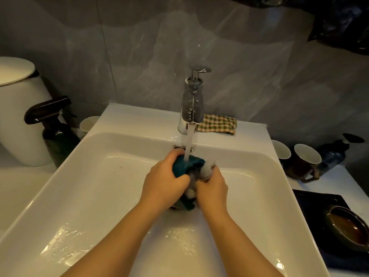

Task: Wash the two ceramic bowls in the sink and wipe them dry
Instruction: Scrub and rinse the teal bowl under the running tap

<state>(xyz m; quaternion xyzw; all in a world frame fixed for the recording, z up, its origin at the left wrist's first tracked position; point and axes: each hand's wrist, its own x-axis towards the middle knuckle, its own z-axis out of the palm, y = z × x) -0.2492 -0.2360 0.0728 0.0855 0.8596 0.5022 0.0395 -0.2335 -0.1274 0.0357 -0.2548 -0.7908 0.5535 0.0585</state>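
Note:
Over the middle of the white sink (111, 176), both my hands wring a teal cloth (186, 163) under the running water (188, 144) from the chrome tap (191, 108). My left hand (163, 180) grips the cloth's left side. My right hand (211, 188) squeezes its foamy right end, and suds show between the fingers. A dark edge below my hands is too hidden to identify. One brown-glazed ceramic bowl (349, 226) sits on a dark tray (319, 202) at the right. I see no second bowl.
A checked cloth (218, 123) lies on the sink ledge behind the tap. Two cups (307, 156) and a dark pump bottle (335, 154) stand at the right. A dark spray bottle (56, 132), a white bin (18, 108) and a small cup (88, 122) stand at the left.

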